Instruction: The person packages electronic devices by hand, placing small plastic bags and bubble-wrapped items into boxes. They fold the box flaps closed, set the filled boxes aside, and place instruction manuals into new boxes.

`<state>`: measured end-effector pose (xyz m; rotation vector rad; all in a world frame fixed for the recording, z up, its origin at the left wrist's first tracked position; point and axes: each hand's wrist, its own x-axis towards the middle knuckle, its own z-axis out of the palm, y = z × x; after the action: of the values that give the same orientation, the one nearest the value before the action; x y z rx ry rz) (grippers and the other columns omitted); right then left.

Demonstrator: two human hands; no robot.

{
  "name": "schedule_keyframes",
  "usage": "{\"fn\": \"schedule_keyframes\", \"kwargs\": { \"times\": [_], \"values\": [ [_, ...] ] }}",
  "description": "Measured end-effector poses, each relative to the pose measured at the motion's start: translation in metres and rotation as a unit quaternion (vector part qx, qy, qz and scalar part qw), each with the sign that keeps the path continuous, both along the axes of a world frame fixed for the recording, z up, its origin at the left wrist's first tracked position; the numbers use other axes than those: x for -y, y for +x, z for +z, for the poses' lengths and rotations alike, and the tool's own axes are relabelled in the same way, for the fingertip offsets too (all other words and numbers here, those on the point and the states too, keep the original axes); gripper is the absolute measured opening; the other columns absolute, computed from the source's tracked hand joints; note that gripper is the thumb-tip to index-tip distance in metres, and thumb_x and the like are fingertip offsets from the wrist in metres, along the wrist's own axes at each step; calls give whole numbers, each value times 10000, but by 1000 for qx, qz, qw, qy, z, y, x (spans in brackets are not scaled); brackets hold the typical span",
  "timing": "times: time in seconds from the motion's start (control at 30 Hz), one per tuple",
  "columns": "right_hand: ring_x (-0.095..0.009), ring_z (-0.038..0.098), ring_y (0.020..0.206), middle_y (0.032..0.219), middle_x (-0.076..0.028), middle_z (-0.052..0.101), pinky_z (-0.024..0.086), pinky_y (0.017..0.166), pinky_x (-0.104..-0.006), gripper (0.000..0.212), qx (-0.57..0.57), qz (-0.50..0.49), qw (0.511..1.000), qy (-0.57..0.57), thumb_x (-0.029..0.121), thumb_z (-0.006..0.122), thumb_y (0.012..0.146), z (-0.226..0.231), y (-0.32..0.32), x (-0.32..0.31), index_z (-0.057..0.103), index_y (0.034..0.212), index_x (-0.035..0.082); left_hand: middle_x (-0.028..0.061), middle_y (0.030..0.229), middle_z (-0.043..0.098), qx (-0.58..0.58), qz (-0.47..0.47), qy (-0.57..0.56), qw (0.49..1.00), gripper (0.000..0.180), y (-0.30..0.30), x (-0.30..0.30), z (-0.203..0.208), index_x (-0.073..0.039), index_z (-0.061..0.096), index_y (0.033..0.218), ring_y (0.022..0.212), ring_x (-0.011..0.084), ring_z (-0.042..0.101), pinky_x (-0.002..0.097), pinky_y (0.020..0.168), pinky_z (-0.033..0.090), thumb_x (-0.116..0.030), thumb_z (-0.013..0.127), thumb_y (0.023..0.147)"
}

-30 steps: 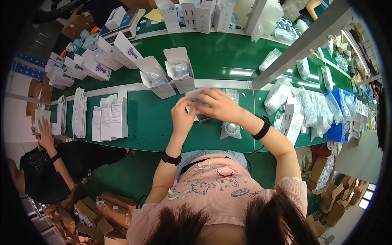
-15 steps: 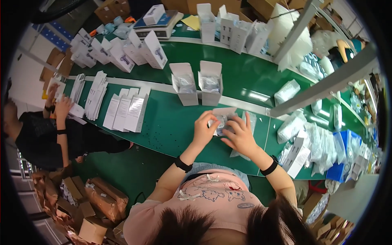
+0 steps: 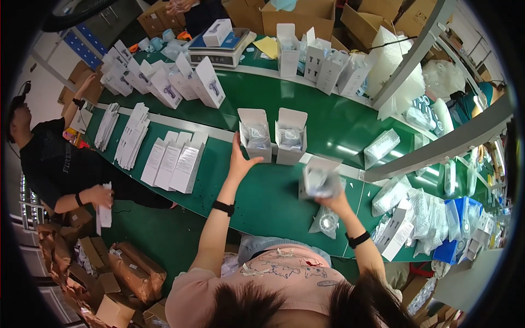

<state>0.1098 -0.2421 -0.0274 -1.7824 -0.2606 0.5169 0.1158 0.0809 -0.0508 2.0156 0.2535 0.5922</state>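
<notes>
Two white cardboard boxes stand with raised flaps at the table's middle, the left box (image 3: pixel 255 135) and the right box (image 3: pixel 291 136); wrapped goods in clear plastic show inside both. My left hand (image 3: pixel 239 162) is beside the left box, fingers and thumb spread, fingertips at or near its side. My right hand (image 3: pixel 336 202) grips a third open white box (image 3: pixel 313 189), blurred by motion, with something plastic-wrapped at its mouth. Just below it a round part in a clear bubble-wrap bag (image 3: pixel 326 221) lies on the green table (image 3: pixel 262 199).
Flat white cartons (image 3: pixel 174 164) lie in stacks to the left. Several printed boxes (image 3: pixel 206 83) and a scale (image 3: pixel 219 53) stand at the back. Bubble-wrapped packs (image 3: pixel 391 195) and a blue bin (image 3: pixel 451 246) are at right, below a metal post (image 3: pixel 432 146). A co-worker (image 3: pixel 60 153) stands left.
My hands have moved apart: the left has gone to the left standing box, the right holds the third box. The bubble-wrap bag is now more visible. The co-worker's arms have spread apart.
</notes>
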Motion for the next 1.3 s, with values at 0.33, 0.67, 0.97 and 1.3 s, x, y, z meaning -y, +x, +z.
{"fn": "schedule_keyframes", "kwargs": {
  "times": [0.33, 0.67, 0.97, 1.3],
  "values": [
    [-287, 409, 1067, 1108, -138, 410, 341, 926, -342, 787, 150, -18, 988, 25, 8, 724, 514, -22, 93, -68, 333, 1197, 3, 154, 1025, 566, -133, -64, -99, 984, 639, 19, -26, -22, 14, 463, 1106, 979, 271, 539, 339, 817, 421, -183, 775, 584],
    [-334, 318, 1154, 1241, -181, 316, 279, 986, -367, 865, 205, 9, 979, 10, 49, 721, 551, -32, 89, -136, 251, 1277, 32, 189, 1379, 187, -182, 40, 382, 905, 1022, -12, -110, 27, -81, 266, 1321, 1272, 345, 162, 517, 950, 244, -370, 789, 492],
    [-388, 446, 1022, 1026, -245, 466, 403, 810, -459, 464, 331, -216, 854, -338, 173, 600, 728, -3, 158, 2, 411, 1133, 48, 145, 1411, 117, -327, 143, 463, 811, 824, -78, -123, 0, -150, 136, 1369, 1264, 411, 140, 687, 883, 179, -31, 597, 696],
    [-436, 496, 956, 1092, -346, 436, 447, 789, -439, 869, -36, -365, 815, -449, 363, 650, 668, -83, 234, 83, 158, 1353, 154, 202, 1386, 109, -396, 23, 202, 895, 936, -137, 14, 43, -148, 160, 1365, 1248, 375, 197, 526, 963, 235, -190, 733, 626]
  ]
}}
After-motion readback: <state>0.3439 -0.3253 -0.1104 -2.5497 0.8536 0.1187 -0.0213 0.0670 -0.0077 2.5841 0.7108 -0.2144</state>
